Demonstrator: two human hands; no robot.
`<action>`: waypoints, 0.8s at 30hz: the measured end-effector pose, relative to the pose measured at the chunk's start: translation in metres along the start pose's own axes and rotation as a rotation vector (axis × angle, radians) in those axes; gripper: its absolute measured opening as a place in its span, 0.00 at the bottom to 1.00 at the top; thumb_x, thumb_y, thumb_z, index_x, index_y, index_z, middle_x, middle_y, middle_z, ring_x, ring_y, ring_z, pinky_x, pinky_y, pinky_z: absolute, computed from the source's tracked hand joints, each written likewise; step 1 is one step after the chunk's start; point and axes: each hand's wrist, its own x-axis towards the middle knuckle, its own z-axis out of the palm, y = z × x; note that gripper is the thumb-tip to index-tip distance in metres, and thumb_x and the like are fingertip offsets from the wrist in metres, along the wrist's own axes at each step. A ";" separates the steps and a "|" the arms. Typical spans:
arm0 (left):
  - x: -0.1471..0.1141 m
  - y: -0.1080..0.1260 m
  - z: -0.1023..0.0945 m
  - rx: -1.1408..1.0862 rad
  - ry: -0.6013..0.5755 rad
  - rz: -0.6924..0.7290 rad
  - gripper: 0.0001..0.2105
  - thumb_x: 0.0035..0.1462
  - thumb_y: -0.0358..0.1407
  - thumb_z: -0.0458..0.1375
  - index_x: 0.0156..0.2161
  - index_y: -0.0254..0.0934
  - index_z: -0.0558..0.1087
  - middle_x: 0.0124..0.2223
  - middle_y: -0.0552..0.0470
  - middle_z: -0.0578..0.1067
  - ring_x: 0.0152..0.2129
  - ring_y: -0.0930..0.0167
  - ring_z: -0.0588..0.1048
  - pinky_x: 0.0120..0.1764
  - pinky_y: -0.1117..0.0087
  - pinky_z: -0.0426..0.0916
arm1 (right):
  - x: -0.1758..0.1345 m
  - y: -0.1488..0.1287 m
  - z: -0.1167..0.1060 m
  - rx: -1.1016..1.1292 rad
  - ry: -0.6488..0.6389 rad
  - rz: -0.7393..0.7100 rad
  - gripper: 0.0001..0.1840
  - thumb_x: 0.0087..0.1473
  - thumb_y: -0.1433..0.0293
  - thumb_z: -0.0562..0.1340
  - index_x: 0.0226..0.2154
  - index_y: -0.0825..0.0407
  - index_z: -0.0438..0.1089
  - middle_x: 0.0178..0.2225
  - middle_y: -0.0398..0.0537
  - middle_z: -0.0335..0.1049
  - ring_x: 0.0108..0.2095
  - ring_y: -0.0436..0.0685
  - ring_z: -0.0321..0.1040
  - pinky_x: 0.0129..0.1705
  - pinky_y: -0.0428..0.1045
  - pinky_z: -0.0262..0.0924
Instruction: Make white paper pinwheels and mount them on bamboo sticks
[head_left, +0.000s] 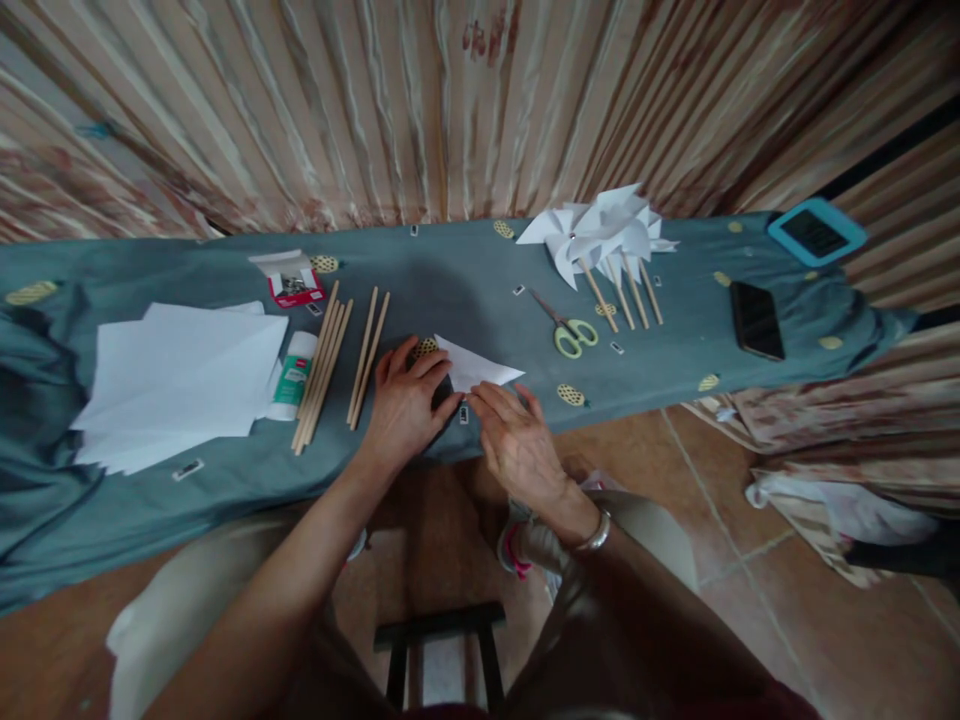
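Head view: left of the green-handled metal scissors (559, 320), find the folded triangle of thin white paper (480, 366). Note the left hand (409, 400), farther left of the scissors — thumb spread from half-curled fingers, touching the paper's left side without visible clamping. Note the right hand (521, 440), below the scissors — fingers bunched at the paper's lower edge, pinch impossible to confirm. Probably best to keep edges aligned while creasing firmly.

White paper (478, 364), teal cloth (442, 295), yellow pineapples (571, 395)
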 end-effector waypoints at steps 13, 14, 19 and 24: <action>0.001 0.000 0.001 0.003 0.004 -0.006 0.19 0.58 0.40 0.55 0.51 0.34 0.74 0.57 0.45 0.73 0.60 0.52 0.58 0.60 0.47 0.53 | 0.004 -0.006 0.003 -0.064 -0.018 -0.081 0.21 0.59 0.77 0.52 0.54 0.62 0.66 0.56 0.60 0.67 0.57 0.62 0.59 0.61 0.57 0.50; 0.000 0.000 0.002 0.007 0.005 -0.005 0.19 0.58 0.40 0.54 0.52 0.34 0.73 0.57 0.45 0.73 0.60 0.52 0.59 0.60 0.47 0.53 | 0.005 -0.006 0.003 -0.049 -0.022 -0.080 0.21 0.59 0.77 0.51 0.54 0.61 0.67 0.55 0.59 0.67 0.56 0.61 0.60 0.61 0.57 0.49; -0.002 -0.002 0.003 0.052 0.030 0.006 0.19 0.59 0.45 0.53 0.51 0.38 0.73 0.57 0.48 0.73 0.63 0.49 0.53 0.60 0.41 0.47 | -0.001 0.016 -0.004 -0.031 0.023 0.087 0.20 0.60 0.77 0.51 0.52 0.58 0.68 0.54 0.55 0.70 0.54 0.59 0.64 0.62 0.58 0.45; -0.004 0.002 0.002 0.092 0.028 -0.001 0.18 0.59 0.43 0.53 0.51 0.37 0.71 0.58 0.44 0.71 0.65 0.51 0.49 0.61 0.39 0.41 | -0.006 0.028 -0.004 -0.047 0.040 0.088 0.21 0.59 0.76 0.51 0.53 0.60 0.67 0.55 0.57 0.69 0.54 0.60 0.63 0.62 0.58 0.46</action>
